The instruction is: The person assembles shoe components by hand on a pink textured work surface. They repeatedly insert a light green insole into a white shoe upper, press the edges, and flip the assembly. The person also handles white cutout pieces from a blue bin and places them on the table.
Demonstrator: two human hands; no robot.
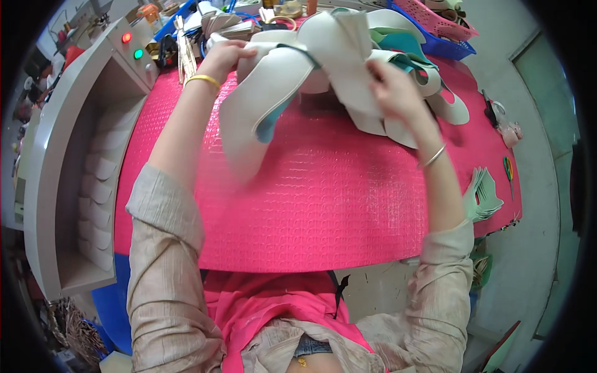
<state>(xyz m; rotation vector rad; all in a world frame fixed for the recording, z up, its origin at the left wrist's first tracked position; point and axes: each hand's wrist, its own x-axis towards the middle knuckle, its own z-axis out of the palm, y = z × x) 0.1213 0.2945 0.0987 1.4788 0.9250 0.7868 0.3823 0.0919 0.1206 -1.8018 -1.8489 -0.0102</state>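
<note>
Over the far part of the pink mat [311, 205], both my hands are on a bunch of white, leather-like shoe upper pieces [264, 93] with teal lining. My left hand [225, 61] is closed at the bunch's left side, thumb and fingers pinching a white edge. A long curved flap hangs below it, its lower end smeared by motion. On the other side, my right hand [396, 90] is closed against a broad white upper piece [351, 68], partly blurred. Behind and right of it lies a pile of similar white and teal pieces [407, 46].
At left stands a grey machine [43, 180] with red and green lights and stacked curved pieces inside. Blue [457, 51] and pink baskets [438, 18] sit far right. Along the right edge lie black-handled scissors [489, 109], yellow-green-handled snips [508, 166] and stacked pale green pieces [484, 196].
</note>
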